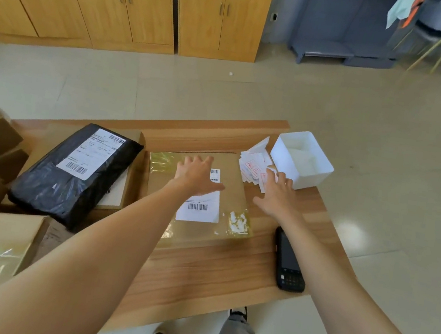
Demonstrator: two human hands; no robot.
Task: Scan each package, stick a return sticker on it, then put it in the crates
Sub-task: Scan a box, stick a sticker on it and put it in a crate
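The box (198,192) lies flat on the counter (213,273), under the left hand (196,176), which rests on its top with fingers spread and straight, gripping nothing. It looks like stiff, taped cardboard, flat and probably light. The glossy tape along its left and near edges may be slick, so the bare cardboard sides are likely the better places to take hold, one hand per side. Its label (199,209) shows just nearer than the left hand.

The right hand (276,193) reaches with loose, open fingers to the stickers (251,168), a loose heap just beyond its fingertips. Whether it touches one yet I cannot tell. These are thin paper, feather-light and apt to slide or lift together, so a pinch at one corner suits them. A white tub (304,160) stands just right of the heap, touching or nearly touching it.

The scanner (288,261) lies near the right forearm, close to the counter's right edge. A sweep of that arm could knock it off.

Left of the left hand, a black bag (76,175) rests on another box (117,195), hard against the main box, so there is little room to slide leftward. Nearer the body the counter offers bare wood for pulling the box back. A raised ledge (219,129) blocks pushing beyond the hands. No crate is clearly in view.
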